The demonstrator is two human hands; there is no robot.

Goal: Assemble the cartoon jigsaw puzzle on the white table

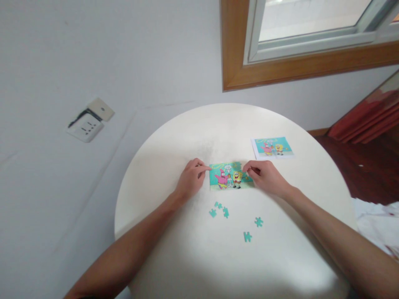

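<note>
A partly assembled jigsaw puzzle [230,176] with pink and yellow cartoon figures on teal lies flat on the white round table [187,257]. At its left edge, my left hand [191,176] rests with the index finger stretched out to the border and the other fingers loosely bent. Over the puzzle's upper right corner, my right hand [264,176] has thumb and index finger pinched together; what is between the tips is hidden. That hand covers part of the right side. Several loose teal puzzle pieces [225,212] lie nearer to me, one puzzle piece [247,236] closest.
A reference picture [274,147] of the same scene lies behind the puzzle to the right. The wall carries a loose power socket [85,127] at left. A wood-framed window [233,50] is above the table, and a red curtain [370,112] hangs at right.
</note>
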